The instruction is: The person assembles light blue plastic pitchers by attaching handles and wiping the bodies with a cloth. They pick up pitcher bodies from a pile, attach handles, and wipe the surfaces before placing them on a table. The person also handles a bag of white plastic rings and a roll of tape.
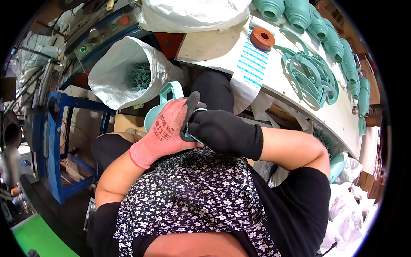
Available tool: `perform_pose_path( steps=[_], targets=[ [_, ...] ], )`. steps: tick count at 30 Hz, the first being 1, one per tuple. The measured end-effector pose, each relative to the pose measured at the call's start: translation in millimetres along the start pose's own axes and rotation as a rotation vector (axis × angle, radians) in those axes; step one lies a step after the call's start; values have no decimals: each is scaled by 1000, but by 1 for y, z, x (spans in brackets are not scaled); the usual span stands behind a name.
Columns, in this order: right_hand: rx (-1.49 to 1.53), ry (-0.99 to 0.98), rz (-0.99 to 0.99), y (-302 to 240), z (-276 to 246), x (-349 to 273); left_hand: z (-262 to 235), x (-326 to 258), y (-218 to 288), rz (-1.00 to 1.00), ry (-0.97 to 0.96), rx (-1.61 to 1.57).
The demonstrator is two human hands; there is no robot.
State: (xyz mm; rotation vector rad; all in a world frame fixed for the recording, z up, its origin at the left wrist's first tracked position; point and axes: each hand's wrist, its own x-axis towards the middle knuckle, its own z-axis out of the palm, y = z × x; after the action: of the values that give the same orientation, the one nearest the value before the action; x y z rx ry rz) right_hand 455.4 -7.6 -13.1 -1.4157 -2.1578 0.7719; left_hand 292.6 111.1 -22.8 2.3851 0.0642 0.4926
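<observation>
A light teal plastic jug (153,116) with a loop handle lies sideways in front of my chest. My left hand (169,122), in a pink glove with dark grey fingers, is closed around it, and the handle sticks up beyond the knuckles. Against the end nearest my right side presses my right hand (218,130), in a black knit glove, with its fingers curled in. A thin teal rim shows between the two gloves. Whatever the right fingers grip is hidden, and so is most of the jug.
An open white sack (124,73) holding teal plastic scraps stands ahead on the left, by a blue metal frame (55,145). The white table (214,47) bears a brown tape roll (262,39), a label sheet (252,64), teal plastic strips (310,77) and several teal jug bodies (298,17).
</observation>
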Motion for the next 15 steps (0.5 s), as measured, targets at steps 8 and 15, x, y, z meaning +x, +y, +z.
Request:
perform_pose_path(
  steps=[8,15],
  targets=[
    [-104,-380,-103,4,-6,-9,8,9,7,119,-180,45],
    [-32,-104,-198,39,28,-27,15,10,8,163,-174,93]
  ],
)
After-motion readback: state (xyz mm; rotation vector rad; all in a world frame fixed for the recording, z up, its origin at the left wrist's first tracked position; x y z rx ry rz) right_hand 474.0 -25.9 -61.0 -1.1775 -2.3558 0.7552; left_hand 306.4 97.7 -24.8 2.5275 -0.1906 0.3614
